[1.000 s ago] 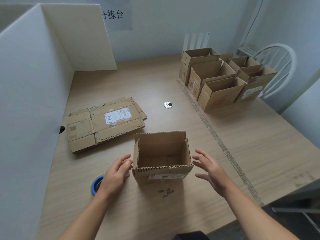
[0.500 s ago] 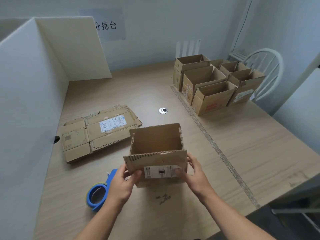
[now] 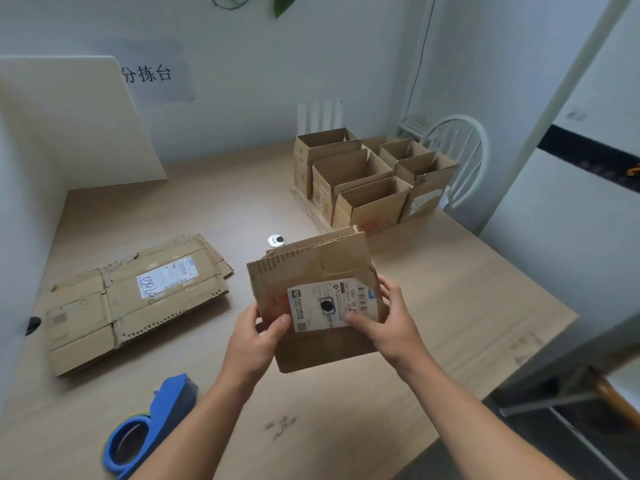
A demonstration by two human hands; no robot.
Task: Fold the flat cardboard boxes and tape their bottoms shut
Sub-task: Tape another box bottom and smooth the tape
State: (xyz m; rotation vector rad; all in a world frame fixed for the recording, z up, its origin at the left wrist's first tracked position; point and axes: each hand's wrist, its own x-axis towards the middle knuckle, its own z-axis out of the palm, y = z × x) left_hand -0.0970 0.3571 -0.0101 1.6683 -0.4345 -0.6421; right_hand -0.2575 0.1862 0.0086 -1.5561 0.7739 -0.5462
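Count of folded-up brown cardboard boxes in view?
7. One brown cardboard box is gripped by left hand and right hand. Six cluster far right on the light wooden table: left row; right row. More may hide behind.

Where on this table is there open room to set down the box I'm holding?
Bare table lies right of the held box, nearer than the folded boxes. Another patch runs between the white divider and those boxes, beyond the flat cardboard stack. Crowded: the left side, with that stack and the tape dispenser.

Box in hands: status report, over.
Left grip and right grip hold the box. Box tilted, label toward camera. Tape dispenser beside left forearm, nothing blocking.
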